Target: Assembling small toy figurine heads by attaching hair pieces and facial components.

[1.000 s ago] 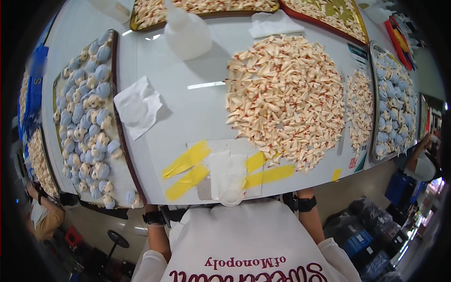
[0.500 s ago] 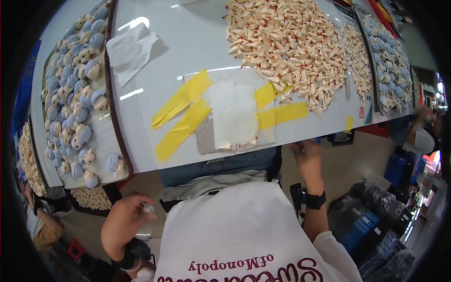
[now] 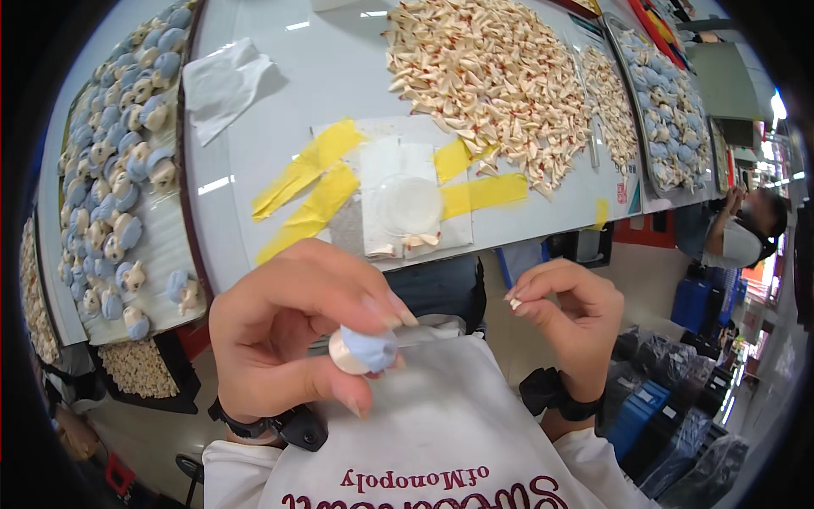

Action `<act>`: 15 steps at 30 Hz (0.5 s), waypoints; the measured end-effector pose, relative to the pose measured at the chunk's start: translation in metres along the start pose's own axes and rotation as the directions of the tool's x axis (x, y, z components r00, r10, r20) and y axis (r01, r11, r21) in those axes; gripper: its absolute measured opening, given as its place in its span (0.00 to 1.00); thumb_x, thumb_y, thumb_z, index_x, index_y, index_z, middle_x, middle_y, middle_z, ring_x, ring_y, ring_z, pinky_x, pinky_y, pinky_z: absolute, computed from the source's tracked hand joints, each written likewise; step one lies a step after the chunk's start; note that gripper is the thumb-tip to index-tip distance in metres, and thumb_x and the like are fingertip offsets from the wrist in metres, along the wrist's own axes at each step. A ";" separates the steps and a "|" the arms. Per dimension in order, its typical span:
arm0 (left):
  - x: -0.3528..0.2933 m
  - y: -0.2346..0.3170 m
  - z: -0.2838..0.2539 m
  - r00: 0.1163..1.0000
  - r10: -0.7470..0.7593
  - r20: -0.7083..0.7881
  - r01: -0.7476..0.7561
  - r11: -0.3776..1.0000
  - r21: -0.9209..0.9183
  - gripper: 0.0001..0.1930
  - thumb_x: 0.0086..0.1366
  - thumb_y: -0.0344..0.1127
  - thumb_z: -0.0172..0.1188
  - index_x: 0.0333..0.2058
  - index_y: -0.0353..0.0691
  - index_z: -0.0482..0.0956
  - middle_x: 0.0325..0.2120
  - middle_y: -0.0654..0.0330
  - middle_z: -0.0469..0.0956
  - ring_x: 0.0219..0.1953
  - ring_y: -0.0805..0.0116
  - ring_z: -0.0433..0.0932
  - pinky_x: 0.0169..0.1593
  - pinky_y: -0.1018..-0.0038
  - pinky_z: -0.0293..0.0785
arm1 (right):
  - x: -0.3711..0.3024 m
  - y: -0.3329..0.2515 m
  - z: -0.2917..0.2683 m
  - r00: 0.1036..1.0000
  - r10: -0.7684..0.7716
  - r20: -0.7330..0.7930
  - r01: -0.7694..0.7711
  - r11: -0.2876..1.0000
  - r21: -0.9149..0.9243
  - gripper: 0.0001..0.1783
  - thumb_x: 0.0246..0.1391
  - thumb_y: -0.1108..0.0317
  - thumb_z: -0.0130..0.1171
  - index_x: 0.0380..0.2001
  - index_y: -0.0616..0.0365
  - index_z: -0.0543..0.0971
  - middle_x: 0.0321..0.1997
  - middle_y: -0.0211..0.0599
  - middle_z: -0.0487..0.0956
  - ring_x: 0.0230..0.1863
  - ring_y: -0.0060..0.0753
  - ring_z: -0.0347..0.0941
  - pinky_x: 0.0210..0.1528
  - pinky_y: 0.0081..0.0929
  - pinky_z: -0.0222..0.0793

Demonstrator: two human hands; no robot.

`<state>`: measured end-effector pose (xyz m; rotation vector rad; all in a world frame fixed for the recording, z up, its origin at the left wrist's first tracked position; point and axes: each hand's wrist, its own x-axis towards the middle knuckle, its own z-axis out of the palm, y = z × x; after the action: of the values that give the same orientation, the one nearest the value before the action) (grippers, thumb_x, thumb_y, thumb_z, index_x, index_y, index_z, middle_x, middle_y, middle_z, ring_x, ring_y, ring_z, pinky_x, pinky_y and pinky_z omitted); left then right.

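My left hand is raised in front of my shirt. Its thumb and fingers pinch a small blue-and-cream figurine head. Across from it, my right hand holds a tiny cream piece between thumb and fingertips. The two hands are apart, near the table's front edge. Beyond them a round, clear, shallow dish sits on a white pad, with a few small cream pieces by its near rim. Strips of yellow tape run out from both sides of the pad.
A large pile of pointed cream pieces with red tips covers the table's far right part. Trays of blue-and-cream figurine heads stand at left and far right. A crumpled white cloth lies near the left tray. Another person sits at right.
My left hand has come up and inward, bringing the figurine head before my shirt. My right hand has drawn back from the table edge, and a tiny cream piece now shows in its fingertips.
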<state>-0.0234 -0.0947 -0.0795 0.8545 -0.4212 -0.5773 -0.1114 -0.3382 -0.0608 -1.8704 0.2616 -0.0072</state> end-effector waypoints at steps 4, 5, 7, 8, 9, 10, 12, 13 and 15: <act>-0.002 -0.010 0.000 0.986 0.128 -0.110 -0.124 0.991 0.042 0.19 0.42 0.28 0.72 0.34 0.34 0.75 0.35 0.50 0.68 0.32 0.68 0.74 0.33 0.79 0.73 | 0.019 -0.012 -0.002 0.993 -0.116 -0.033 0.119 0.985 0.121 0.07 0.38 0.87 0.59 0.25 0.69 0.75 0.28 0.43 0.77 0.31 0.31 0.74 0.34 0.22 0.70; -0.002 -0.011 -0.001 0.985 0.129 -0.115 -0.126 0.991 0.035 0.19 0.42 0.28 0.72 0.34 0.34 0.75 0.35 0.50 0.68 0.32 0.68 0.74 0.33 0.79 0.73 | 0.025 -0.014 -0.001 0.981 -0.177 -0.085 0.190 0.965 0.183 0.07 0.38 0.87 0.59 0.25 0.69 0.74 0.28 0.43 0.76 0.31 0.32 0.74 0.34 0.22 0.70; -0.004 -0.013 -0.004 0.971 0.220 -0.096 -0.218 0.975 0.028 0.17 0.41 0.28 0.72 0.32 0.38 0.76 0.35 0.51 0.67 0.33 0.69 0.73 0.34 0.80 0.73 | 0.038 -0.022 0.004 0.982 -0.147 -0.116 0.175 0.944 0.281 0.08 0.38 0.87 0.59 0.26 0.68 0.74 0.28 0.42 0.75 0.30 0.31 0.73 0.34 0.22 0.68; -0.004 -0.012 -0.007 0.968 0.233 -0.095 -0.227 0.971 0.077 0.15 0.41 0.26 0.72 0.30 0.39 0.77 0.35 0.52 0.66 0.33 0.71 0.73 0.33 0.82 0.72 | 0.046 -0.025 0.008 0.963 -0.227 -0.146 0.255 0.943 0.215 0.08 0.40 0.81 0.61 0.26 0.65 0.72 0.28 0.41 0.74 0.29 0.29 0.70 0.33 0.20 0.66; -0.006 -0.012 -0.008 0.966 0.238 -0.104 -0.231 0.970 0.073 0.15 0.41 0.26 0.72 0.30 0.39 0.77 0.35 0.52 0.66 0.33 0.71 0.73 0.33 0.82 0.72 | 0.053 -0.028 0.010 0.936 -0.307 -0.170 0.332 0.932 0.145 0.11 0.42 0.75 0.63 0.26 0.62 0.70 0.28 0.40 0.72 0.28 0.26 0.67 0.31 0.18 0.64; -0.008 -0.012 -0.010 0.955 0.266 -0.129 -0.252 0.961 0.110 0.15 0.41 0.25 0.72 0.29 0.39 0.77 0.35 0.52 0.66 0.31 0.71 0.73 0.33 0.83 0.72 | 0.060 -0.030 0.012 0.915 -0.385 -0.118 0.393 0.918 0.053 0.11 0.41 0.74 0.64 0.26 0.62 0.71 0.30 0.38 0.71 0.31 0.25 0.66 0.34 0.18 0.62; -0.011 -0.007 -0.010 0.942 0.297 -0.159 -0.275 0.951 0.144 0.15 0.41 0.24 0.71 0.29 0.39 0.77 0.35 0.52 0.66 0.30 0.71 0.73 0.32 0.83 0.72 | 0.070 -0.035 0.019 0.907 -0.419 -0.042 0.419 0.908 -0.017 0.11 0.40 0.74 0.64 0.26 0.62 0.72 0.30 0.38 0.71 0.32 0.25 0.66 0.35 0.18 0.61; -0.014 -0.002 -0.007 0.951 0.250 -0.180 -0.222 0.961 0.164 0.14 0.42 0.24 0.71 0.29 0.39 0.76 0.35 0.52 0.66 0.30 0.70 0.74 0.32 0.83 0.72 | 0.074 -0.037 0.022 0.893 -0.450 0.032 0.451 0.889 -0.080 0.10 0.40 0.75 0.64 0.26 0.63 0.72 0.31 0.37 0.71 0.32 0.25 0.66 0.36 0.18 0.61; -0.014 0.000 -0.009 0.955 0.209 -0.208 -0.173 0.969 0.178 0.14 0.43 0.23 0.70 0.29 0.38 0.76 0.36 0.51 0.66 0.29 0.70 0.74 0.32 0.83 0.73 | 0.077 -0.039 0.025 0.901 -0.426 0.077 0.432 0.898 -0.080 0.10 0.40 0.73 0.64 0.25 0.62 0.72 0.30 0.36 0.70 0.33 0.25 0.65 0.38 0.18 0.59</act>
<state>-0.0288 -0.0807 -0.0865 1.0070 -0.3404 -0.2648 -0.0260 -0.3177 -0.0419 -1.9865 -0.2001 -0.2473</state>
